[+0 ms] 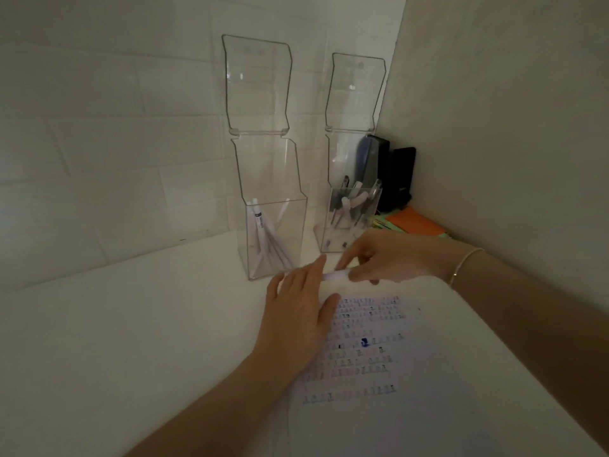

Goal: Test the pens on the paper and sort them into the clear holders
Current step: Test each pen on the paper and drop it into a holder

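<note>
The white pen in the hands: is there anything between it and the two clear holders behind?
Nothing visible blocks it. The white pen, held by the right hand with the left hand at its other end, is just in front of the left holder and right holder, both open on top.

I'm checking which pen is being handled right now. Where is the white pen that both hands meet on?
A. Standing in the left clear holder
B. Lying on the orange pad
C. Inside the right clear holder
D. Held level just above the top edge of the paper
D: the right hand pinches the white pen level beyond the marked paper, the left hand at its other end.
</note>
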Tool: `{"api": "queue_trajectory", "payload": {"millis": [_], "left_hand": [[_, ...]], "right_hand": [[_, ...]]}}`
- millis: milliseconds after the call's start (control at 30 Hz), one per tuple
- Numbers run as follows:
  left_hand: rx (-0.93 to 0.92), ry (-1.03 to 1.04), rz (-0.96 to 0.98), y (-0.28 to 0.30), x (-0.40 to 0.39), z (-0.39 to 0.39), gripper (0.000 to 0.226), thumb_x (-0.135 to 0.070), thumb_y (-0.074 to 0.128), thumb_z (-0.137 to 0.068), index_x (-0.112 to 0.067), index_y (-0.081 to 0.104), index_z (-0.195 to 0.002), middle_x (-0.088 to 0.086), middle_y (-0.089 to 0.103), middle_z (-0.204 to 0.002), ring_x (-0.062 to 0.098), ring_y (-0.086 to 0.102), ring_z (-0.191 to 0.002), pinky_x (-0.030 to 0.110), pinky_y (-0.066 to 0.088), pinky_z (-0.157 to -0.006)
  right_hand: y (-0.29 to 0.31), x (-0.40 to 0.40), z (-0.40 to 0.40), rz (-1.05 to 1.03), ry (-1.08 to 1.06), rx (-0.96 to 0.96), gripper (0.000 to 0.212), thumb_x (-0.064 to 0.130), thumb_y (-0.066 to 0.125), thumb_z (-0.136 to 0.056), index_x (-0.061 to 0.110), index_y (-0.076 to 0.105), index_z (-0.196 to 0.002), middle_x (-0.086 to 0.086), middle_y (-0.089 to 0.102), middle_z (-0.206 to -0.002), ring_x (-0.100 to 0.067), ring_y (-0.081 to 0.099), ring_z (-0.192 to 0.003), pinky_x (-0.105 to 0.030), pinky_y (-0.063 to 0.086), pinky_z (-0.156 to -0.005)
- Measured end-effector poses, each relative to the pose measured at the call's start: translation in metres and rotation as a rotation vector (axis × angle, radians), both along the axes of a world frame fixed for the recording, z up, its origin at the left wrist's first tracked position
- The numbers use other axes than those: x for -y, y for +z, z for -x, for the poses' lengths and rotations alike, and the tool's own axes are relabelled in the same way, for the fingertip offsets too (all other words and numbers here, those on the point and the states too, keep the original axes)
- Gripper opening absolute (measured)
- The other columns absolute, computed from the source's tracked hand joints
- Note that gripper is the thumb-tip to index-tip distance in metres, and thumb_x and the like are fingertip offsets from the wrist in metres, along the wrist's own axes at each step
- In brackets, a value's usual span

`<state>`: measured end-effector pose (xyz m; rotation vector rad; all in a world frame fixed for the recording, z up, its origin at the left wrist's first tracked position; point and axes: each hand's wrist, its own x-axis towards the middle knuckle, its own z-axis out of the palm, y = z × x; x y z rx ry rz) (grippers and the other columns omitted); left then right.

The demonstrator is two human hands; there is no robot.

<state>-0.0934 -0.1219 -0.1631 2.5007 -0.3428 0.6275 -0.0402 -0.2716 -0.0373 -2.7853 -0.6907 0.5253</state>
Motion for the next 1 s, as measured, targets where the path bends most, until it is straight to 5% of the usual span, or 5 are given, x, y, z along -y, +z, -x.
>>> {"api": "queue_trajectory", "payload": {"millis": [167, 333, 467, 833, 1000], "left_hand": [[0.134, -0.011, 0.205, 0.008, -0.003, 0.000, 0.041, -0.038, 0.029, -0.098, -0.015, 0.060, -0.112, -0.001, 0.063, -0.088, 0.017, 0.058, -0.077, 0.031, 0.048, -0.070], [-0.041, -0.254, 0.354, 0.027, 0.013, 0.021, 0.037, -0.046, 0.029, -0.093, -0.022, 0.055, -0.105, -0.002, 0.056, -0.067, 0.011, 0.052, -0.055, 0.021, 0.042, -0.051], [-0.136, -0.395, 0.387, 0.027, 0.020, 0.027, 0.024, -0.040, 0.042, -0.095, -0.020, 0.055, -0.092, -0.006, 0.057, -0.058, 0.006, 0.052, -0.047, 0.026, 0.047, -0.052], [-0.146, -0.511, 0.319, 0.024, 0.027, 0.031, 0.025, -0.036, 0.046, -0.095, -0.018, 0.063, -0.094, -0.008, 0.065, -0.077, 0.009, 0.063, -0.071, 0.027, 0.051, -0.066], [-0.044, -0.526, 0.242, 0.024, 0.028, 0.030, 0.026, -0.038, 0.048, -0.094, -0.017, 0.064, -0.096, -0.009, 0.062, -0.079, 0.004, 0.057, -0.072, 0.014, 0.043, -0.064]], "right_hand": [[0.002, 0.001, 0.023, -0.871, -0.219, -0.187, 0.014, 0.010, 0.065, -0.086, -0.001, 0.068, -0.093, -0.017, 0.069, -0.077, -0.017, 0.065, -0.063, -0.021, 0.055, -0.062], [-0.020, 0.000, 0.033, -1.536, -0.470, -0.328, 0.033, 0.026, 0.050, -0.094, 0.014, 0.061, -0.066, -0.002, 0.062, -0.072, -0.017, 0.056, -0.073, -0.030, 0.050, -0.075], [-0.025, -0.004, 0.044, -1.961, -0.447, -0.560, 0.047, 0.043, 0.038, -0.095, 0.016, 0.041, -0.057, 0.001, 0.035, -0.051, -0.011, 0.031, -0.042, -0.021, 0.029, -0.043], [-0.026, 0.024, 0.058, -2.057, -0.542, -0.430, 0.030, 0.033, 0.057, -0.074, 0.019, 0.036, -0.059, 0.004, 0.025, -0.043, -0.010, 0.021, -0.035, -0.021, 0.018, -0.036], [-0.044, 0.028, 0.070, -1.398, -0.666, -0.290, 0.045, 0.032, 0.050, -0.094, 0.014, 0.047, -0.053, -0.004, 0.049, -0.056, -0.016, 0.048, -0.053, -0.027, 0.042, -0.054]]}}
